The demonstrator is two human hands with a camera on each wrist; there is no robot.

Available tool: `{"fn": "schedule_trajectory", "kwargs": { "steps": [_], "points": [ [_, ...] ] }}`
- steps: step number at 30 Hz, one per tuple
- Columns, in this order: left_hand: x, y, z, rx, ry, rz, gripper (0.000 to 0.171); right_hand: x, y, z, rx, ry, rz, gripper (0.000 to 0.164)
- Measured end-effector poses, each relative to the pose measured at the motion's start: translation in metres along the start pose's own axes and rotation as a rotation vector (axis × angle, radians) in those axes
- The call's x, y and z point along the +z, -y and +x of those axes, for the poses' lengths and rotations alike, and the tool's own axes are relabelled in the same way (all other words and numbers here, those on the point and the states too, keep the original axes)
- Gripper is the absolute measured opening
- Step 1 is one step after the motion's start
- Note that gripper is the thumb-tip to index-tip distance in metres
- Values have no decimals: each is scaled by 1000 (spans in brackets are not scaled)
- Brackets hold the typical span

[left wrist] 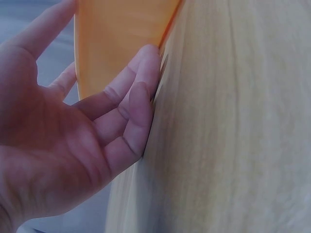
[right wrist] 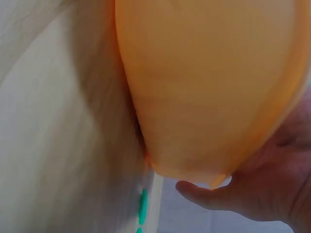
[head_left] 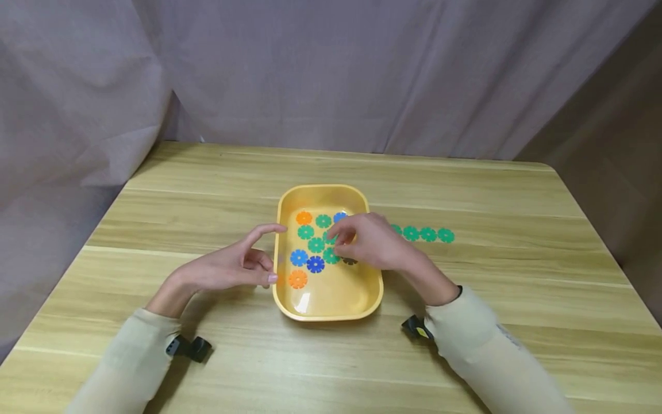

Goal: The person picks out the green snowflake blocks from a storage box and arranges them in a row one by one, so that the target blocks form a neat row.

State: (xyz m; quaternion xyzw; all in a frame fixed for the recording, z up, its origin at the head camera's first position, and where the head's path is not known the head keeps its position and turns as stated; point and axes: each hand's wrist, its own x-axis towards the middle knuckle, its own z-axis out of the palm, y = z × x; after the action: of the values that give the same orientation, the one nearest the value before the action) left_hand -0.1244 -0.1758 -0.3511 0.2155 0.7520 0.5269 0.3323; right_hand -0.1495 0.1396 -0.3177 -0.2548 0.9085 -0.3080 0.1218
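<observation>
Pale wood-grain table (head_left: 543, 259): spans the lower frame.
Yellow round-cornered plastic tray (head_left: 331, 302): at centre.
Your left hand (head_left: 227, 267): unclenched, thumb and index finger touching the tray's left rim.
Your right hand (head_left: 369, 242): over the tray's right side; I can't tell whether you're pinching a piece.
Notched green plastic discs (head_left: 316, 245): mid-tray, right by your right fingertips.

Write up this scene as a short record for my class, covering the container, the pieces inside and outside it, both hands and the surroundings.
Container: yellow tray
Inside: green discs, blue discs, orange discs
Outside: green row, right of tray
Left hand: index finger and thumb at tray's left rim
Right hand: over tray; grip unclear
Surroundings: wooden table, greyish curtain
</observation>
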Motion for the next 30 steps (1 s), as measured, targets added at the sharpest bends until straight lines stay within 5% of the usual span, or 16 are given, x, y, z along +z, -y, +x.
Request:
{"fn": "schedule_trajectory", "kwargs": {
  "steps": [16,30],
  "points": [
    [0,-2,3,-3,-2,14,89,15,5,6,92,-5,-300,26],
    [0,0,4,-5,1,4,89,17,8,8,123,41,-454,35]
  ]
}}
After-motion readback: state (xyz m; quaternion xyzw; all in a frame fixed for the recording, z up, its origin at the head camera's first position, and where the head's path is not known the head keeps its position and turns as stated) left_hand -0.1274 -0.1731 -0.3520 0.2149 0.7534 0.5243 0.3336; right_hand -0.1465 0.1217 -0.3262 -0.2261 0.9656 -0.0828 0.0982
